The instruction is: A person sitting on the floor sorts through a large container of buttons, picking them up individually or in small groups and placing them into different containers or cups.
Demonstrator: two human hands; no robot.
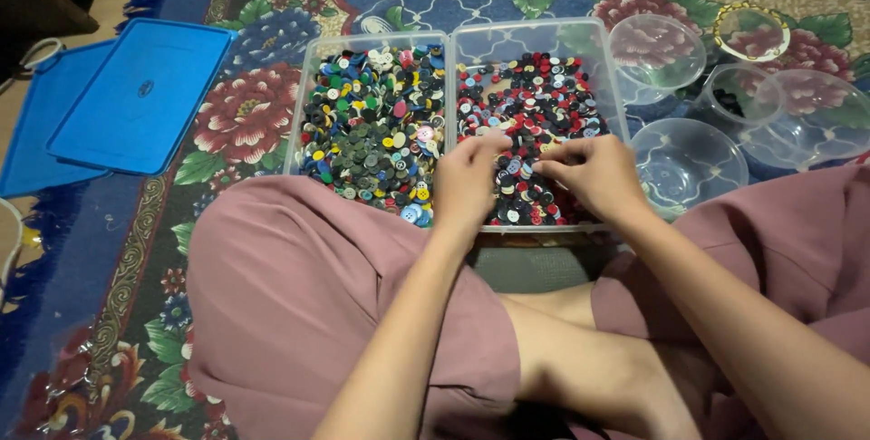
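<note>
Two clear plastic bins sit side by side on a flowered carpet in front of my crossed legs. The left bin [313, 68] holds several mixed-colour buttons [376, 123]. The right bin [609, 68] holds mostly red, black and white buttons [535, 96]. My left hand [467, 177] rests on the buttons at the near left of the right bin, fingers curled. My right hand [594, 173] lies beside it on the same pile, fingertips pinched among the buttons. Whether either hand holds a button is hidden.
Two blue lids [140, 96] lie on the carpet at the left. Several clear round plastic containers [689, 159] stand to the right of the bins, one with dark buttons inside [729, 100]. My knees in pink trousers [290, 286] flank the bins.
</note>
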